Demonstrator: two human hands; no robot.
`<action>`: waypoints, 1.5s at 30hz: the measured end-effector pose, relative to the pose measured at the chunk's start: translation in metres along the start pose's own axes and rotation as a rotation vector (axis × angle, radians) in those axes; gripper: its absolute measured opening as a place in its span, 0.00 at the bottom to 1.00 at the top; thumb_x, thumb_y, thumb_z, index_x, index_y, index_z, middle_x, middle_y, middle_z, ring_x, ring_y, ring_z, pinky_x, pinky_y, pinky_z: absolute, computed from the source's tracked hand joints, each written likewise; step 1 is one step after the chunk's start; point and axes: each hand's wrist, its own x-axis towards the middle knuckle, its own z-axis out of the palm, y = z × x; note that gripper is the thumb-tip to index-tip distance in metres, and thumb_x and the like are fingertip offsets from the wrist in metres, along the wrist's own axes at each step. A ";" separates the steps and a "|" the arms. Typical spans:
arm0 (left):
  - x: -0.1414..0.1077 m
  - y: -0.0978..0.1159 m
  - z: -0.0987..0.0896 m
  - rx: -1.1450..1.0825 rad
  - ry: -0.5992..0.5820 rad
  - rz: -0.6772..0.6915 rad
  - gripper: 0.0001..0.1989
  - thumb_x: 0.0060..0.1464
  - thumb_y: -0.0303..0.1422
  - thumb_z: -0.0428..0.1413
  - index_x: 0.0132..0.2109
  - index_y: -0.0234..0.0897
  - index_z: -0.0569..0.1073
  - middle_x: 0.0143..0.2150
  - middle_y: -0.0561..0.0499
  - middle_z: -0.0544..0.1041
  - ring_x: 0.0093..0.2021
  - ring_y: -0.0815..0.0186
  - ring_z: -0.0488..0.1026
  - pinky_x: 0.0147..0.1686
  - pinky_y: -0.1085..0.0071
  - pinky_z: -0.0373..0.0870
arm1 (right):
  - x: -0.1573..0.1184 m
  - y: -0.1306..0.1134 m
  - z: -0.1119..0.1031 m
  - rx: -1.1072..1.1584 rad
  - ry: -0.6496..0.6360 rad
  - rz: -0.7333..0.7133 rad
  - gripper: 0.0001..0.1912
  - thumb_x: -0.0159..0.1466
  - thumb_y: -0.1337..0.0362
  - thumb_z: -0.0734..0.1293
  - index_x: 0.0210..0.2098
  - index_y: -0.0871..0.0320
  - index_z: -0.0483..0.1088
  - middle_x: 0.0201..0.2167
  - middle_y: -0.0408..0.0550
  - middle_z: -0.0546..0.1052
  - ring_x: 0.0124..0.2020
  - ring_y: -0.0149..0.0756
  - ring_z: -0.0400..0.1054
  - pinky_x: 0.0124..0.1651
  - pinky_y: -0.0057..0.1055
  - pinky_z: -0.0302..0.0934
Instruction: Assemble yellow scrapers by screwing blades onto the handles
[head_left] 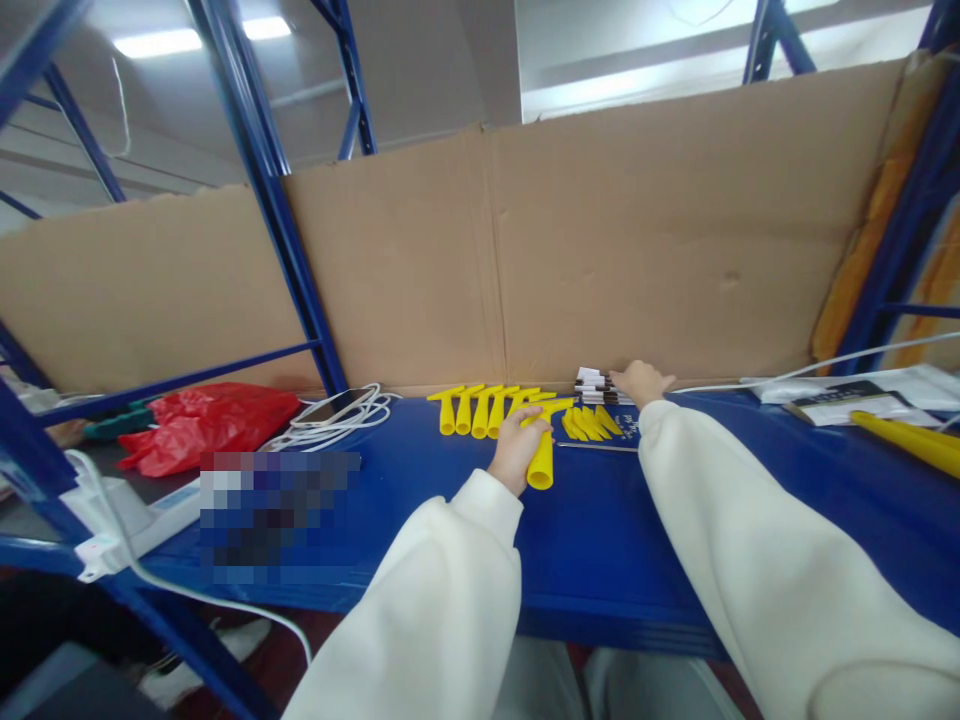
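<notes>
A tall sheet of plain brown cardboard (pixel 645 220) stands along the back edge of the blue, smooth-topped table (pixel 600 540). Two cream, thick-knit sleeves (pixel 457 590) reach in over the table's front edge. A blue metal upright (pixel 281 220) rises at the back edge, left of the middle. Near the left end lies a crumpled red plastic bag (pixel 210 425); closer to the front left corner is a long white plastic power strip (pixel 169 515). A loose coil of white cable (pixel 349 415) rests near the back edge, just right of the upright. Toward the right end, a long yellow tapering piece (pixel 911 442) lies near a flat black-and-white packet (pixel 862 405).

A row of yellow plastic tube-shaped pieces with slanting top bars (pixel 481 415) stretches near the back edge, around its middle, round ends toward the front. The hands are apart. The left hand (pixel 517 450) is clamped around another yellow plastic tube-shaped piece (pixel 541 468), in front of the row's right end, its open round end facing forward. The right hand (pixel 641 382) is at the back edge, fingers by a small stack of black-and-white pieces (pixel 592 388); whether it grips any, I cannot tell. Between the hands lie small flat yellow slips (pixel 591 424), with a thin metal rod (pixel 598 447) just in front.
</notes>
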 end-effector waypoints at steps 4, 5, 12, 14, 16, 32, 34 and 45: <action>0.000 0.001 -0.001 0.018 0.000 0.007 0.19 0.49 0.16 0.57 0.49 0.29 0.75 0.23 0.53 0.75 0.21 0.71 0.71 0.26 0.77 0.69 | -0.001 0.001 -0.001 0.004 0.012 0.013 0.21 0.63 0.60 0.64 0.51 0.64 0.73 0.51 0.67 0.75 0.55 0.54 0.69 0.59 0.53 0.49; 0.001 0.001 -0.001 0.025 0.000 0.008 0.19 0.49 0.16 0.57 0.49 0.30 0.75 0.24 0.53 0.75 0.21 0.71 0.72 0.27 0.76 0.70 | -0.001 0.002 -0.002 0.007 0.010 0.009 0.21 0.63 0.59 0.64 0.51 0.64 0.73 0.52 0.68 0.75 0.56 0.54 0.68 0.59 0.53 0.49; 0.006 -0.004 -0.003 -0.002 0.008 0.028 0.17 0.49 0.15 0.56 0.46 0.29 0.76 0.27 0.51 0.77 0.25 0.69 0.75 0.32 0.74 0.73 | 0.001 0.005 0.004 0.024 0.055 -0.022 0.20 0.62 0.59 0.64 0.49 0.65 0.74 0.50 0.69 0.76 0.55 0.57 0.68 0.58 0.55 0.49; 0.007 -0.005 -0.002 -0.011 0.007 0.032 0.17 0.49 0.14 0.56 0.46 0.29 0.76 0.27 0.50 0.77 0.25 0.70 0.75 0.33 0.74 0.73 | 0.003 0.004 0.005 0.059 0.078 -0.008 0.19 0.61 0.61 0.64 0.48 0.65 0.74 0.49 0.68 0.76 0.55 0.57 0.69 0.58 0.55 0.50; 0.006 -0.004 -0.002 -0.006 0.007 0.027 0.18 0.49 0.14 0.55 0.47 0.29 0.75 0.27 0.51 0.77 0.24 0.70 0.74 0.32 0.73 0.73 | 0.003 0.004 0.005 0.102 0.103 0.003 0.20 0.60 0.61 0.64 0.49 0.65 0.72 0.49 0.68 0.76 0.55 0.56 0.68 0.57 0.54 0.51; 0.004 0.004 -0.005 0.039 0.038 0.027 0.17 0.48 0.14 0.54 0.45 0.30 0.76 0.24 0.52 0.75 0.24 0.68 0.75 0.31 0.73 0.73 | -0.019 0.004 -0.002 0.344 0.278 -0.166 0.19 0.60 0.66 0.62 0.51 0.61 0.63 0.56 0.62 0.67 0.55 0.49 0.64 0.58 0.44 0.53; 0.006 0.003 -0.006 0.042 0.037 0.030 0.17 0.48 0.14 0.55 0.45 0.30 0.76 0.23 0.53 0.74 0.25 0.68 0.75 0.32 0.71 0.74 | -0.017 0.004 0.001 0.439 0.251 -0.098 0.19 0.58 0.67 0.63 0.50 0.60 0.63 0.55 0.60 0.67 0.54 0.47 0.65 0.57 0.42 0.55; 0.006 0.002 -0.004 0.015 0.081 0.071 0.28 0.46 0.16 0.57 0.56 0.33 0.68 0.28 0.55 0.74 0.24 0.68 0.71 0.31 0.71 0.71 | -0.005 -0.001 -0.011 1.048 0.130 0.051 0.26 0.58 0.71 0.63 0.56 0.62 0.62 0.47 0.54 0.75 0.48 0.38 0.72 0.47 0.32 0.69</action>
